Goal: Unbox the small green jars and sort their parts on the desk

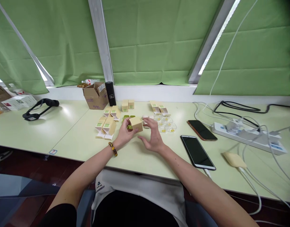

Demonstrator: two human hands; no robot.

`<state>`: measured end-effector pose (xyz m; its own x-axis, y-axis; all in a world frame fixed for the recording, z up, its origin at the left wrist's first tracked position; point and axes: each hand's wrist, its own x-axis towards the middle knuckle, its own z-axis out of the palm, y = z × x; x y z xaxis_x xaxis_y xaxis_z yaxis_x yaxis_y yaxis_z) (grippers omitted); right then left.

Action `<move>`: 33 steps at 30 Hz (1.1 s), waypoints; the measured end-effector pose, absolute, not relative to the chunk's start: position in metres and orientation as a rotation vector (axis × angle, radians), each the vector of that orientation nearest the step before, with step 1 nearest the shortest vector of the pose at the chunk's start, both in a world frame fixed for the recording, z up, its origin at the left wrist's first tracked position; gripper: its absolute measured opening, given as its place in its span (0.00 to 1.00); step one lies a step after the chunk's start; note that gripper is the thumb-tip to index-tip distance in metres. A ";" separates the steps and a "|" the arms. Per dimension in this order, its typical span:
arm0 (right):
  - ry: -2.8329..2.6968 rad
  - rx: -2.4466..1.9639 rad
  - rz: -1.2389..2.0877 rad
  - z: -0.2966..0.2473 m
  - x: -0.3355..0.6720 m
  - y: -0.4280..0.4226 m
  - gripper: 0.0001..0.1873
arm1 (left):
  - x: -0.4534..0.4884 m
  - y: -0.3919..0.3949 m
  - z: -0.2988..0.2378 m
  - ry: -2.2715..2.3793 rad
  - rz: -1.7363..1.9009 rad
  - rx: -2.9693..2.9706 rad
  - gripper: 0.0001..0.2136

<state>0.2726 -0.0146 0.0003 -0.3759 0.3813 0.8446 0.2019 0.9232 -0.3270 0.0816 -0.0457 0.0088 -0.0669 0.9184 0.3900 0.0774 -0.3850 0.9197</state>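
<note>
My left hand holds a small cream-coloured carton above the table, with the thumb on its near side. To the right of the carton is my right hand, its thumb and fingers spread and nothing visible between them. Small green items lie just behind my left hand, partly hidden by it. A pale round item behind my right fingers is mostly covered. Clear containers with yellow spots stand grouped right of my right hand. Several cream cartons with open flaps stand to the left.
Two closed cream cartons stand further back, with more open cartons to their right. A cardboard box and black cylinder are behind. Two phones, a power strip and cables lie right; a black headset sits left.
</note>
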 end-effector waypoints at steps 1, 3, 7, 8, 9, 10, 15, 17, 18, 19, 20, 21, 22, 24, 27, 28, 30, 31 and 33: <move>-1.932 -0.435 0.243 0.001 0.274 -0.015 0.44 | 0.080 -0.045 0.010 1.113 1.563 1.535 0.31; -1.870 -0.473 0.300 0.002 0.275 -0.015 0.39 | 0.077 -0.046 0.010 1.192 1.606 1.641 0.30; -1.836 -0.517 0.305 0.005 0.273 -0.020 0.33 | 0.075 -0.050 0.008 1.310 1.653 2.037 0.27; -1.833 -0.513 0.297 0.006 0.272 -0.022 0.33 | 0.074 -0.050 0.008 1.304 1.667 2.148 0.26; -1.832 -0.507 0.290 0.007 0.271 -0.024 0.33 | 0.074 -0.050 0.007 1.293 1.679 2.252 0.25; -1.835 -0.502 0.283 0.007 0.270 -0.026 0.33 | 0.075 -0.051 0.007 1.285 1.686 2.342 0.24; -1.890 -0.510 0.209 0.008 0.268 -0.029 0.36 | 0.077 -0.050 0.007 1.272 1.641 2.641 0.20; -1.908 -0.515 0.176 0.007 0.268 -0.028 0.38 | 0.077 -0.051 0.007 1.275 1.607 2.705 0.20; -1.914 -0.516 0.166 0.007 0.268 -0.028 0.38 | 0.077 -0.051 0.007 1.290 1.587 2.728 0.20; -1.919 -0.516 0.158 0.008 0.268 -0.029 0.39 | 0.077 -0.052 0.007 1.312 1.566 2.745 0.20; -1.923 -0.515 0.152 0.008 0.268 -0.029 0.39 | 0.076 -0.053 0.008 1.340 1.543 2.758 0.21; -1.926 -0.512 0.146 0.009 0.267 -0.029 0.40 | 0.076 -0.053 0.008 1.366 1.521 2.769 0.21; -1.930 -0.511 0.140 0.009 0.267 -0.030 0.41 | 0.076 -0.054 0.009 1.389 1.499 2.778 0.21; -1.938 -0.516 0.133 0.010 0.266 -0.031 0.42 | 0.075 -0.055 0.010 1.415 1.461 2.797 0.20; -1.952 -0.523 0.135 0.010 0.265 -0.031 0.43 | 0.075 -0.057 0.011 1.432 1.403 2.819 0.19; -1.956 -0.521 0.137 0.010 0.265 -0.031 0.44 | 0.076 -0.058 0.011 1.445 1.374 2.819 0.19; -1.953 -0.511 0.133 0.010 0.264 -0.031 0.44 | 0.077 -0.058 0.012 1.476 1.317 2.806 0.20; -1.948 -0.510 0.130 0.009 0.263 -0.031 0.44 | 0.077 -0.058 0.012 1.484 1.294 2.793 0.20; -1.934 -0.519 0.126 0.008 0.262 -0.030 0.44 | 0.077 -0.058 0.011 1.476 1.274 2.765 0.20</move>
<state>0.2619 -0.0296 0.0077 -0.3271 0.4113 0.8508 0.2973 0.8994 -0.3205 0.0774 -0.0578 0.0113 0.3454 0.6128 0.7108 0.7930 -0.5956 0.1282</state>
